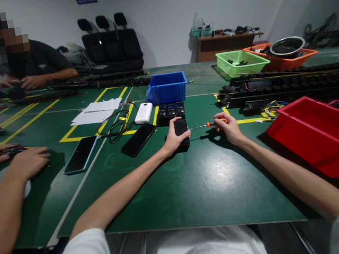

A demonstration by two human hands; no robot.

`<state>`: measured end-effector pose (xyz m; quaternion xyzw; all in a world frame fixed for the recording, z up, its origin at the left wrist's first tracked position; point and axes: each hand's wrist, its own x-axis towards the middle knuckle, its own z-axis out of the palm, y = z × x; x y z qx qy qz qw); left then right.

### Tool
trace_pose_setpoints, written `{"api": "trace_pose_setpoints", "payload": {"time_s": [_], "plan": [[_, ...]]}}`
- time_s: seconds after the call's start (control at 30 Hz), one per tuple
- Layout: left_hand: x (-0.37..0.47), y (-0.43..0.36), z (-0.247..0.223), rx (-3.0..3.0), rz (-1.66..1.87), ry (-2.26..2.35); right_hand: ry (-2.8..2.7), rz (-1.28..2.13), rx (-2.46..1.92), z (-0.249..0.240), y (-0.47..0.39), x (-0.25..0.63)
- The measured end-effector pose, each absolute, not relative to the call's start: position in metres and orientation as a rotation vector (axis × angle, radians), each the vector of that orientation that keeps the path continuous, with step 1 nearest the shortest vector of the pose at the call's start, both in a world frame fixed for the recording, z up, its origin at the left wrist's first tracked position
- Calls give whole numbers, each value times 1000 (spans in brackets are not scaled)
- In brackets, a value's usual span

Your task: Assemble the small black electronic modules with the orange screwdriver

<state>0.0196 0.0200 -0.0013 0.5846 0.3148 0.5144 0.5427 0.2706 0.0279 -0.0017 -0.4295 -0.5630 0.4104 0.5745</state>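
My left hand (173, 138) grips a small black box-shaped part (182, 130) above the green table, thumb across its near face. In my right hand (228, 129) is a screwdriver (210, 124) with an orange and black handle. Its thin shaft points left, and the tip meets or nearly meets the right side of the black part; I cannot tell which. Just beyond my left hand stand several similar black parts (170, 111) in a group, in front of a blue bin (169, 86).
A black phone (139, 140), a second phone (81, 154), a white power bank (144, 113) and papers (96, 112) lie to the left. A red bin (325, 134) stands at right. Co-worker's hands (29, 162) work at far left; another person (43, 61) sits across.
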Motion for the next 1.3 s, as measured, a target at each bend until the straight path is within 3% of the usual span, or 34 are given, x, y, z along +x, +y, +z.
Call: {"api": "trace_pose_setpoints", "payload": {"time_s": [1.3], "plan": [[19,19,-1,1380,1216,762,-1302,1025,-1012,-3,29,271]]}}
